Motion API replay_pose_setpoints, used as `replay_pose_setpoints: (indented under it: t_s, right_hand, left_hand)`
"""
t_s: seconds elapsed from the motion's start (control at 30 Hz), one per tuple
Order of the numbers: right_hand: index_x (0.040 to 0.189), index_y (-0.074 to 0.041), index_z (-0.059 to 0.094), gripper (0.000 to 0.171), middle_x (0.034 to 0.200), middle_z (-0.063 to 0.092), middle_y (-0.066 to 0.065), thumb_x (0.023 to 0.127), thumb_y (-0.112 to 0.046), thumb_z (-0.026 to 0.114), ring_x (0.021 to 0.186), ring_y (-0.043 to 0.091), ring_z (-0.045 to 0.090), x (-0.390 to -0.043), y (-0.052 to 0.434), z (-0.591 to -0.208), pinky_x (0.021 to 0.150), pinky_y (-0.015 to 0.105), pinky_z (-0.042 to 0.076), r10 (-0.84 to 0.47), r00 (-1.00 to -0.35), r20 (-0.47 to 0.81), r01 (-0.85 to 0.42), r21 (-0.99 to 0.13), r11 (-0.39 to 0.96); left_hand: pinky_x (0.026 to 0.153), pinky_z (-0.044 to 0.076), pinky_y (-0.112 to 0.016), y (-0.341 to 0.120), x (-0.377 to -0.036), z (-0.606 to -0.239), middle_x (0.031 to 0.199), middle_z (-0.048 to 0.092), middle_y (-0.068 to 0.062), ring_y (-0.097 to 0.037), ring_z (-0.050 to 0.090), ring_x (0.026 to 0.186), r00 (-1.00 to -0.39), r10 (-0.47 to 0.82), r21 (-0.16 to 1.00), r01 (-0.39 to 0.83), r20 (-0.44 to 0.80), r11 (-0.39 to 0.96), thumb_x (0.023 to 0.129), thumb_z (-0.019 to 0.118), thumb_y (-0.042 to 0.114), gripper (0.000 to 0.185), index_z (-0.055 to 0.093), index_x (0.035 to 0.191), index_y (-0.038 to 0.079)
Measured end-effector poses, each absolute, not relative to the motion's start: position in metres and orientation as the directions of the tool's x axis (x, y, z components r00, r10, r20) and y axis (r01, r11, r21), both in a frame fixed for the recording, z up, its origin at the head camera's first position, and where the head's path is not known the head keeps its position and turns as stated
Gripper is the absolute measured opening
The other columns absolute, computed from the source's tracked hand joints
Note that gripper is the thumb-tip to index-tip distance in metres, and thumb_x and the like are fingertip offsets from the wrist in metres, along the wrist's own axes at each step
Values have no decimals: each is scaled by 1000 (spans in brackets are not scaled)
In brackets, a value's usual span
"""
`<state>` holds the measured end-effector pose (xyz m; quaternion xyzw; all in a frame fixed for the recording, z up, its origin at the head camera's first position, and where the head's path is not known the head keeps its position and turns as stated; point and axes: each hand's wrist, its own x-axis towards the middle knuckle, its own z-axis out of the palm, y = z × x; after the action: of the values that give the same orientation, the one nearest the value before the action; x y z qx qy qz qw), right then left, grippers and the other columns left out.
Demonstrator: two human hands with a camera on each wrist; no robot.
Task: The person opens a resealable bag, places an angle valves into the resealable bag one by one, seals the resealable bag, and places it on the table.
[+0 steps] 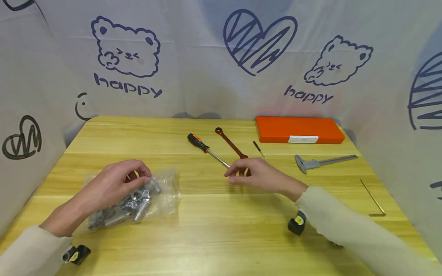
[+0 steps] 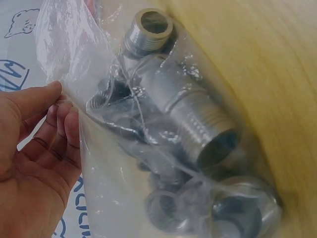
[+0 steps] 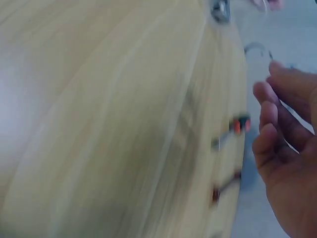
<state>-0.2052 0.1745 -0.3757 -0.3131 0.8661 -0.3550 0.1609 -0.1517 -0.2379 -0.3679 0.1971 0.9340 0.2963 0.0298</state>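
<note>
A person's left hand (image 1: 117, 182) pinches the edge of a clear bag (image 1: 170, 195) of metal fittings (image 2: 193, 119) on the left of a table (image 1: 221, 234). The right hand (image 1: 257, 174), empty, fingers loosely bent, hovers near a screwdriver (image 1: 198, 142) and wrench (image 1: 231, 143).
</note>
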Motion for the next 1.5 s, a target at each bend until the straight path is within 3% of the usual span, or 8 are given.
replay_pose_setpoints:
  t_s: [0.33, 0.5, 0.67, 0.9, 1.1, 1.33, 1.5]
  right_hand:
    - [123, -16, 79, 19, 120, 79, 3, 108, -25, 71, 92, 16, 67, -183, 325, -371, 80, 26, 56, -628, -741, -236, -299, -722, 624]
    - [125, -16, 78, 19, 124, 77, 4, 110, -16, 66, 105, 7, 69, -172, 386, -371, 88, 24, 56, -646, -693, -319, -241, -742, 625]
    - [126, -11, 77, 24, 121, 75, 7, 109, -4, 62, 96, 13, 64, -160, 426, -380, 77, 26, 52, -729, -612, -306, -250, -801, 545]
    - [131, -7, 75, 29, 125, 72, 6, 108, 3, 60, 95, 20, 60, -154, 443, -395, 73, 31, 46, -794, -536, -286, -218, -862, 458]
    - [127, -10, 77, 28, 118, 73, 6, 107, 2, 61, 92, 18, 61, -154, 444, -401, 72, 29, 48, -788, -555, -267, -266, -841, 472]
    - [121, -13, 75, 23, 113, 76, 7, 110, -1, 58, 99, 9, 66, -154, 439, -403, 83, 23, 54, -768, -564, -304, -228, -836, 499]
    - [116, -11, 73, 18, 104, 74, 8, 112, -3, 57, 92, 12, 65, -155, 434, -402, 77, 25, 52, -760, -556, -337, -194, -837, 512]
  left_hand:
    - [68, 56, -24, -237, -152, -369, 97, 73, 6, -8, 64, 82, -921, 385, 570, 349, 60, 744, 107, 73, 19, 4, 75, 109, 17]
    - [68, 57, -25, -237, -151, -368, 96, 74, 5, -10, 66, 82, -920, 388, 578, 348, 59, 738, 106, 73, 17, 4, 75, 109, 17]
    - [68, 57, -26, -237, -151, -366, 95, 74, 5, -10, 67, 81, -917, 396, 577, 353, 55, 737, 107, 72, 17, 3, 74, 109, 17]
    - [68, 57, -26, -236, -152, -366, 96, 73, 7, -9, 66, 82, -916, 400, 575, 349, 41, 740, 107, 71, 18, 4, 75, 109, 18]
    - [68, 57, -26, -236, -152, -366, 96, 74, 7, -8, 65, 82, -918, 394, 569, 344, 38, 747, 107, 71, 17, 4, 75, 109, 18]
    - [69, 58, -26, -236, -151, -367, 95, 74, 7, -8, 66, 82, -915, 399, 577, 354, 52, 736, 107, 72, 17, 4, 75, 108, 19]
    - [69, 57, -26, -237, -151, -366, 95, 73, 7, -8, 66, 81, -918, 394, 573, 350, 50, 741, 107, 72, 17, 3, 74, 108, 19]
